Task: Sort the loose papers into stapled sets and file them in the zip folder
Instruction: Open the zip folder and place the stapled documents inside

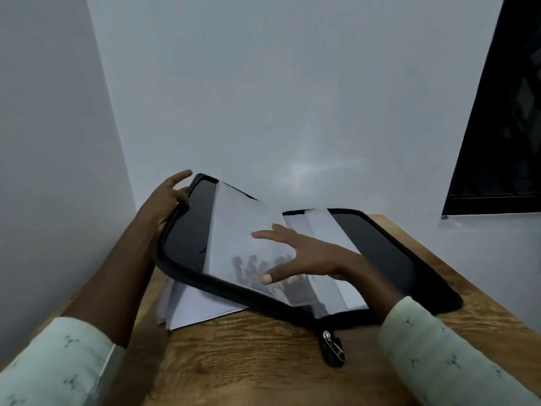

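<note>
Left grip (pixel 168 200) curls round the zip folder (pixel 187 230) cover edge; right grip (pixel 295 253), fingers spread, holds nothing. Loose papers (pixel 199 306) are probably light and floppy; take them by the edges.

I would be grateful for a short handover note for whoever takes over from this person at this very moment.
Left hand: grips the far edge of the raised left cover of the zip folder.
Right hand: open, fingers spread on the sheets inside the folder.
Loose papers: a stack on the table, partly under the raised cover.
Done: the folder is unzipped and open, zip pull at the near edge. Some sheets are inside; staples cannot be made out.
Left: sort and staple the stack, file it, zip the folder. No stapler is in view.
</note>
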A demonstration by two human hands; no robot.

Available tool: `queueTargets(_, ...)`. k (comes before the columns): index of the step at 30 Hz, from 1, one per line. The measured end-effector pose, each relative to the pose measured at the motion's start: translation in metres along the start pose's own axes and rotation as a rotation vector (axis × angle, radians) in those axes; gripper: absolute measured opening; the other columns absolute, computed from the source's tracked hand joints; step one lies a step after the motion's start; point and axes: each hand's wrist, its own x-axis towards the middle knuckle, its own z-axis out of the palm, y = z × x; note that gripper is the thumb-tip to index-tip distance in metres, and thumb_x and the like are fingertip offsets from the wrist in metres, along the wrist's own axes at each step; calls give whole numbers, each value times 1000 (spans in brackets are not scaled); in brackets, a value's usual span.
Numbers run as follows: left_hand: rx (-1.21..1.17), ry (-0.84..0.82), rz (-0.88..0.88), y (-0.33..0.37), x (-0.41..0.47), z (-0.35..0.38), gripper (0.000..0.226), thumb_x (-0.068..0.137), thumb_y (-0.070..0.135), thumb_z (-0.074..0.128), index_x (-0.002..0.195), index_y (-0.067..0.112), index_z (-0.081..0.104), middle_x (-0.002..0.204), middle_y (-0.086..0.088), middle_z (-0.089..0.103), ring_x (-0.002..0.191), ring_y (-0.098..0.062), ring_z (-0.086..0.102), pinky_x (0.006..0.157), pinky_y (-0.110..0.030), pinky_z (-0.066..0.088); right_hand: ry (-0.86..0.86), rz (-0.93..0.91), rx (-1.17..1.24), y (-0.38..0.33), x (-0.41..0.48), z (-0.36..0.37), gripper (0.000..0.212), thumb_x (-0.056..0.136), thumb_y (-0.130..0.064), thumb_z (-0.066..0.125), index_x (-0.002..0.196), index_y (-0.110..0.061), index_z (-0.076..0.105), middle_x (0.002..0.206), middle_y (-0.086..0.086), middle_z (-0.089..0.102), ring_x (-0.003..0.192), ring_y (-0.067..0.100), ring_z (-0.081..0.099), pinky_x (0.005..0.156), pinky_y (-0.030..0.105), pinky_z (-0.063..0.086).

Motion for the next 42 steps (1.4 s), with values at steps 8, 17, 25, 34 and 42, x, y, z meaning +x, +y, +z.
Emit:
queueTargets(8,111,-104,-149,-55,2,-27,59,89,-11,60,133,29,56,115,-21,64,87,-34,65,66,-40,57,147,154,-627,36,21,23,45,102,-55,28,146,-51,30,163,-11,13,152,22,1,112,70,-5)
queueTargets(17,159,-116,-167,-87,14,-34,46,84,-20,60,119,8,63,130,-23,55,91,-29,65,71,-34,56,601,869,-828,64,-24,-82,46,90,-17,45,136,-21,49,157,15,21,145,44,13,106,76,11)
queueTargets(25,714,-156,-6,-95,22,-19,37,87,3,68,121,16,68,140,-17,53,119,-31,54,95,-35,46,-103,522,-391,66,-49,-69,136,53,-62,85,156,-39,-2,164,-9,-1,152,21,0,120,41,14)
queueTargets(34,1265,-397,9,-105,11,35,63,103,56,26,157,24,23,166,-12,5,154,-25,-8,120,-55,-2,70,554,-549,95,-26,-64,96,73,-65,71,151,-47,19,165,7,-6,151,35,2,119,51,20)
queueTargets(42,173,-490,-63,-77,-12,78,113,68,80,56,156,41,-3,165,-3,16,139,-22,42,103,-37,42,597,448,-514,114,-34,-55,43,86,-15,65,126,-27,58,137,3,48,98,18,59,75,25,50)
